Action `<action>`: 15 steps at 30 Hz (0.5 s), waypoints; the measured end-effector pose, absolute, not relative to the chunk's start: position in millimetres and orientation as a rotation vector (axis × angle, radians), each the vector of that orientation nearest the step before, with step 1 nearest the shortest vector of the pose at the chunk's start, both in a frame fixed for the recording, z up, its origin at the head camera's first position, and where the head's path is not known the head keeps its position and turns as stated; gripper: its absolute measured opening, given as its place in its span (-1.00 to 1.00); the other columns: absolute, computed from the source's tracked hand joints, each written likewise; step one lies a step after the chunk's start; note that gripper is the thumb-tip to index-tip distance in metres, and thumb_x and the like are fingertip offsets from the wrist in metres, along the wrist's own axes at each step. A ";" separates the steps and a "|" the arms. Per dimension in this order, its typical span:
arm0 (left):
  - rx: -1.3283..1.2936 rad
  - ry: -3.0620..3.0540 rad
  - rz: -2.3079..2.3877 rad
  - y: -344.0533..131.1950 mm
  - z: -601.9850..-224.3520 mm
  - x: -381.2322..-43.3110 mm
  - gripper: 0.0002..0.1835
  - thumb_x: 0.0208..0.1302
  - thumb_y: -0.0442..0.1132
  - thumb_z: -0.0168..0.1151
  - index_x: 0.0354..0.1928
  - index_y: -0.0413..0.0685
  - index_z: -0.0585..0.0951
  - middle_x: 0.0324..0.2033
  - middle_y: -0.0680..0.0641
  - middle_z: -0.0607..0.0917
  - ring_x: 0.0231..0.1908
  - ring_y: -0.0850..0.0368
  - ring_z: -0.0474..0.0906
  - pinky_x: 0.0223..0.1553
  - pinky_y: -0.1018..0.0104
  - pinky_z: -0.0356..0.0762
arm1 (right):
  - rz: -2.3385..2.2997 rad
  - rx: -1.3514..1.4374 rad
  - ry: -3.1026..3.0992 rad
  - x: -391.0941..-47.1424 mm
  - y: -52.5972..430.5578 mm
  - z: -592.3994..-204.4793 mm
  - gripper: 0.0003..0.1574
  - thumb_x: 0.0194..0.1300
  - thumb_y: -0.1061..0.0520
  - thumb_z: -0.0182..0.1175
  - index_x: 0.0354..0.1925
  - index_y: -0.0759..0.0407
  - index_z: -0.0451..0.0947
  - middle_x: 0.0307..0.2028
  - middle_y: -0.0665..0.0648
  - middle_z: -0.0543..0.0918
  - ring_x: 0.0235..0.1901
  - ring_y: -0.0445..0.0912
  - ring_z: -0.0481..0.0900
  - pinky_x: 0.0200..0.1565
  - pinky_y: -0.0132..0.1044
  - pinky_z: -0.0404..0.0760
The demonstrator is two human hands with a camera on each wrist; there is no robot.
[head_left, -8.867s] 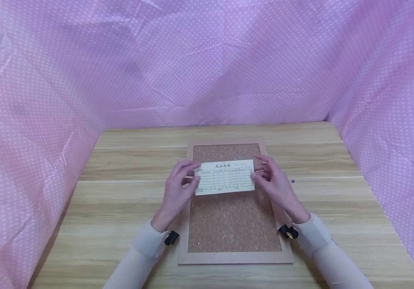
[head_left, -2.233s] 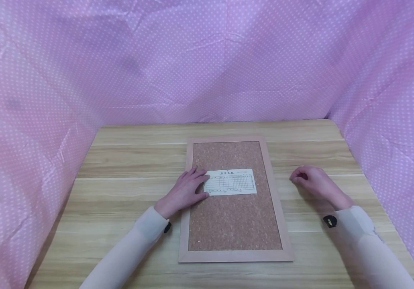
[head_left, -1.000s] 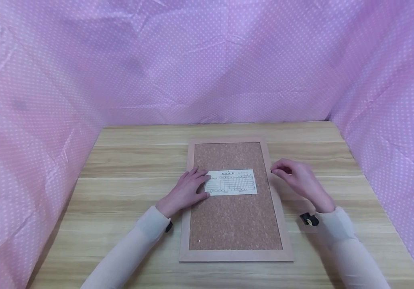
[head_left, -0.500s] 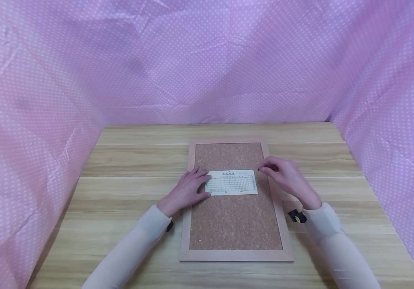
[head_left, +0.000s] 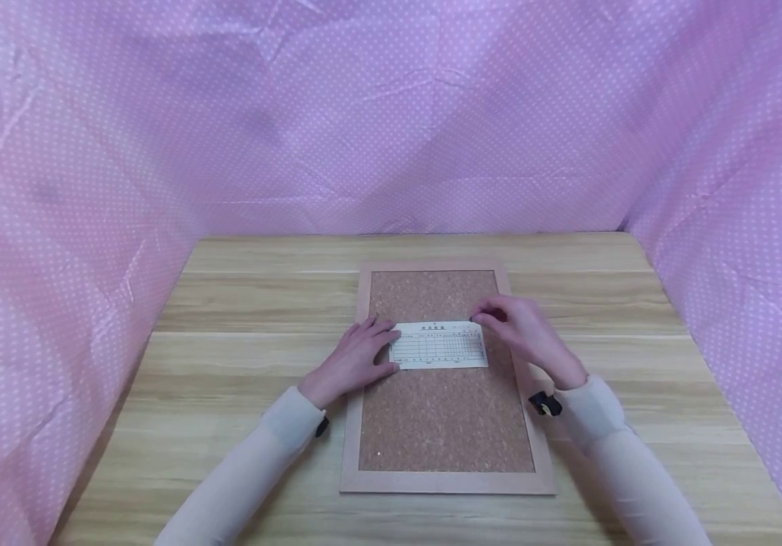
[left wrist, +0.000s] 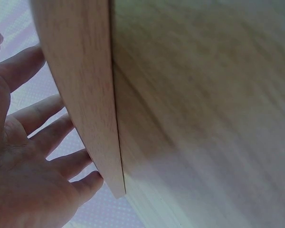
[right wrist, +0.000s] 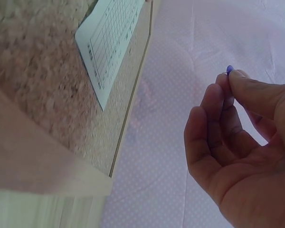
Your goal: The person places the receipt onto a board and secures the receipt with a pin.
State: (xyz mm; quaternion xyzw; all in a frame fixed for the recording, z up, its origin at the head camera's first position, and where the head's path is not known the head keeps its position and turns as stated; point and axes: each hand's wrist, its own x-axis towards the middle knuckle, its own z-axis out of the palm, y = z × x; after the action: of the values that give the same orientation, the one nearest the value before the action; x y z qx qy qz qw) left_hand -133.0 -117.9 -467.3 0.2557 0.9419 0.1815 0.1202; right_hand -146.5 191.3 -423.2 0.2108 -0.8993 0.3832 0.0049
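A printed paper form [head_left: 438, 346] lies across the middle of a framed cork board [head_left: 445, 425]. Over its left end my left hand [head_left: 353, 360] rests with spread fingers, the fingertips on the paper and the palm above the frame. My right hand [head_left: 522, 332] pinches a small blue thumbtack [right wrist: 230, 69] between thumb and forefinger. In the head view these fingertips are right at the form's upper right corner, and the tack shows there as a dark speck. The right wrist view shows the form's right edge slightly raised from the cork.
The board's pale wooden frame [head_left: 448, 482] surrounds the cork and lies on a wood-grain table [head_left: 240, 303]. Pink dotted cloth [head_left: 391, 114] hangs behind and on both sides. A tiny white speck [head_left: 378, 453] is on the cork at lower left.
Both hands held the form above the board; now it lies on the cork under my left hand. The tack, earlier on the table at right, came leftward in my right hand to the form's corner.
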 end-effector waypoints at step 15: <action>0.763 2.759 0.557 -118.7 -469.3 -132.8 -0.35 0.35 -0.04 0.42 0.39 -0.16 0.53 0.49 -0.20 0.38 0.53 -0.34 0.10 0.46 -0.34 0.08 | 1.199 0.706 -2.868 -156.3 169.1 -426.4 -0.91 0.44 0.21 0.30 -0.19 0.16 0.75 -0.26 0.04 0.76 -0.35 -0.12 0.55 -0.29 -0.24 0.53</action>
State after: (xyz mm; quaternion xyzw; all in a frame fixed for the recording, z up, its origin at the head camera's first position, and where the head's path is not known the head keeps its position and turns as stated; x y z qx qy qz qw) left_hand -132.8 -118.7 -469.3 0.2599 0.9401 0.1898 0.1125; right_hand -156.3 169.1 -426.4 0.2213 -0.8995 0.3761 -0.0229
